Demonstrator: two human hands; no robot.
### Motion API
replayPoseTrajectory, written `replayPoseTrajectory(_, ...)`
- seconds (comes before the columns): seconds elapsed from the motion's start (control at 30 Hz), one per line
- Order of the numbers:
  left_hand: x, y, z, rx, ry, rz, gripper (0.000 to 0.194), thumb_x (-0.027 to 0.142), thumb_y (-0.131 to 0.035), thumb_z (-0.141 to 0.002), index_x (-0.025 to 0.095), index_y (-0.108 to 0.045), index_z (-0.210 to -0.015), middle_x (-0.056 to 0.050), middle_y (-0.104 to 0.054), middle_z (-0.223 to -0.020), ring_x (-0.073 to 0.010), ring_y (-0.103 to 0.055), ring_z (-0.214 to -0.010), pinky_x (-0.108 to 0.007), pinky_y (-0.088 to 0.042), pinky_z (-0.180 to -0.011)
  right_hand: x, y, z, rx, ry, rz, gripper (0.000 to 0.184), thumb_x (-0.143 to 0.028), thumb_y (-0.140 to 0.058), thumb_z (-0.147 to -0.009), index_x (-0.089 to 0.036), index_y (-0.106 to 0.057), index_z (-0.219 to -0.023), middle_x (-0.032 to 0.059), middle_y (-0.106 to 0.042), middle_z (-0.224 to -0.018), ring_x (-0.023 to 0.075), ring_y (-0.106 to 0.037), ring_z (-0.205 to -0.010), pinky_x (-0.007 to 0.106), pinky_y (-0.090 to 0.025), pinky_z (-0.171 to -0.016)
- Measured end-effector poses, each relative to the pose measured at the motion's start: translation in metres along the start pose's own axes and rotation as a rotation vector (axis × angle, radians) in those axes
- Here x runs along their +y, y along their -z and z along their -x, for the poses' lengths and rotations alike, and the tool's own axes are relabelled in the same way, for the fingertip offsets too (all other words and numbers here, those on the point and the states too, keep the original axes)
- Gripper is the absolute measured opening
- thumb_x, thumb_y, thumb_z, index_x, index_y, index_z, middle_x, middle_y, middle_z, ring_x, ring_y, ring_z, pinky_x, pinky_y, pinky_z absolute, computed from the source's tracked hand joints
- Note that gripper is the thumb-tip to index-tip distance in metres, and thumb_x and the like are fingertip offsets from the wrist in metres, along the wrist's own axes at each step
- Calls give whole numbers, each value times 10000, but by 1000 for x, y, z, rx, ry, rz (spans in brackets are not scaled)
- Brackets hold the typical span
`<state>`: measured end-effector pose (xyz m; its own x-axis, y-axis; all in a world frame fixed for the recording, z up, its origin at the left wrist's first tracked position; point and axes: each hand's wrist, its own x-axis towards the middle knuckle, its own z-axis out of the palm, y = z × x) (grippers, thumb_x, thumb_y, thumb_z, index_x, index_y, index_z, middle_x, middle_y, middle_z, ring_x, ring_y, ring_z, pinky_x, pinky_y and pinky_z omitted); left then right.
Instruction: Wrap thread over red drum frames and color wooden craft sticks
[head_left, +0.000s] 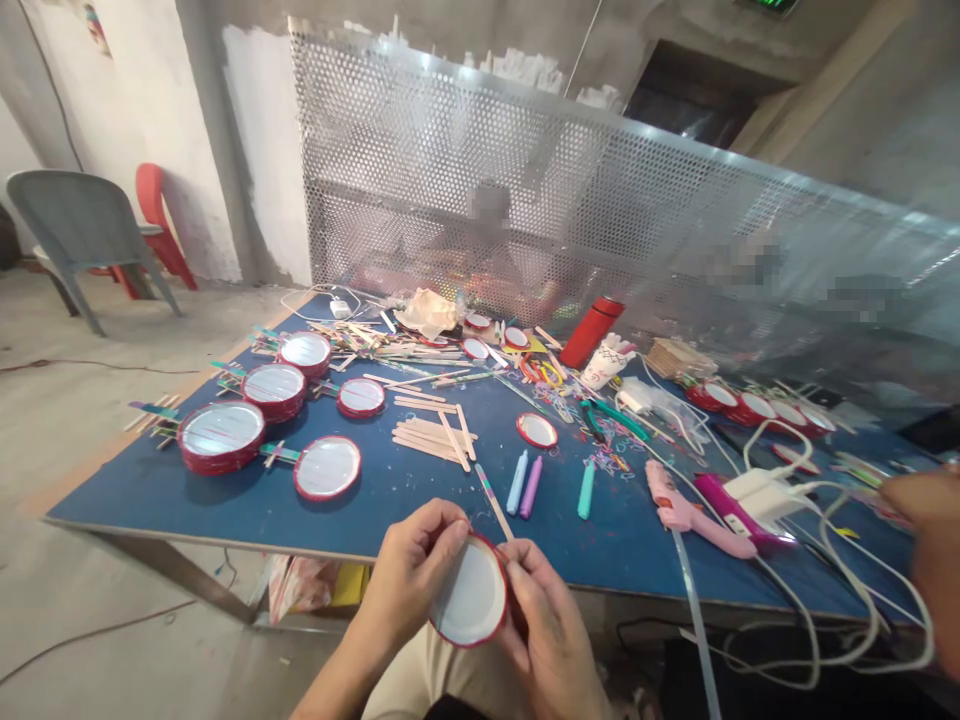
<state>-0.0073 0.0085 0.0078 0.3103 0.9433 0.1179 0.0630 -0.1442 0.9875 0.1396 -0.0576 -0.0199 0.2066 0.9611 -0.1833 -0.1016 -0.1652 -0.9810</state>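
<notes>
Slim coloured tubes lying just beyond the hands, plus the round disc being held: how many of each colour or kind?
Light blue tube: 1
Purple tube: 1
Teal tube: 1
Red-rimmed disc, between left hand and right hand: 1
Total: 4

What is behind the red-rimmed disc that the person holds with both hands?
Past the lower edge of the red-rimmed disc, pale trousers are visible. Its back, and whatever is directly behind it, cannot be seen: the disc, left hand and right hand cover that.
</notes>
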Motion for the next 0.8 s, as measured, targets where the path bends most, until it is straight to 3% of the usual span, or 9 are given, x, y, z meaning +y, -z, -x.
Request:
replayPoseTrajectory(0.07, 1, 0, -1, 2, 1, -41, 273, 372, -519, -945, 174, -636, -798, -8, -643, -734, -147, -569, -690, -209, -435, -641, -2, 1, 5, 43, -11, -33, 401, -641, -589, -870, -245, -531, -841, -72, -410, -583, 79, -322, -458, 185, -233, -414)
replayPoseTrajectory(0.13, 2, 0, -1, 9, -2, -83, 266, 360, -515, -942, 176, -639, -794, -2, -639, -724, -147, -568, -687, -209, -435, -645, 0, 2, 9, 56, 83, 4, 403, -637, -547, -907, -243, -518, -825, -86, -373, -580, 59, -269, -423, 199, -214, -415)
replayPoseTrajectory(0.27, 3, -2, -1, 44, 6, -129, 270, 365, -501, -939, 182, -629, -787, 5, -620, -710, -145, -556, -682, -206, -426, -635, 13, 4, 17, 64, 244, 89, 428, -644, -515, -926, -241, -497, -780, -30, -523, -726, 38, -286, -396, 232, -218, -402)
replayPoseTrajectory(0.33, 3, -3, -1, 66, 10, -132, 269, 372, -499, -935, 186, -625, -788, 7, -613, -704, -146, -552, -677, -204, -424, -625, 20, 2, 20, 60, 187, 105, 440, -670, -516, -915, -248, -507, -790, -41, -517, -639, 52, -294, -381, 231, -229, -399)
replayPoseTrajectory(0.47, 3, -6, 0, 129, 16, -125, 247, 368, -511, -919, 189, -627, -795, 9, -615, -696, -145, -554, -660, -199, -428, -610, 25, -5, 25, -1, -57, 18, 488, -739, -515, -873, -253, -523, -830, -88, -400, -391, 88, -335, -334, 200, -254, -388)
replayPoseTrajectory(0.57, 3, -9, 0, 175, 24, -115, 238, 367, -515, -913, 188, -629, -804, 10, -614, -691, -143, -548, -648, -199, -423, -594, 21, -11, 28, -31, -162, -66, 512, -752, -545, -842, -240, -545, -842, -70, -444, -358, 99, -383, -312, 183, -270, -362)
replayPoseTrajectory(0.8, 2, -15, 2, 253, 32, -102, 227, 354, -508, -916, 190, -622, -810, 17, -621, -694, -131, -537, -629, -201, -419, -596, 24, -18, 36, -42, -155, -138, 514, -710, -688, -764, -210, -581, -813, -23, -578, -426, 89, -423, -276, 180, -320, -341)
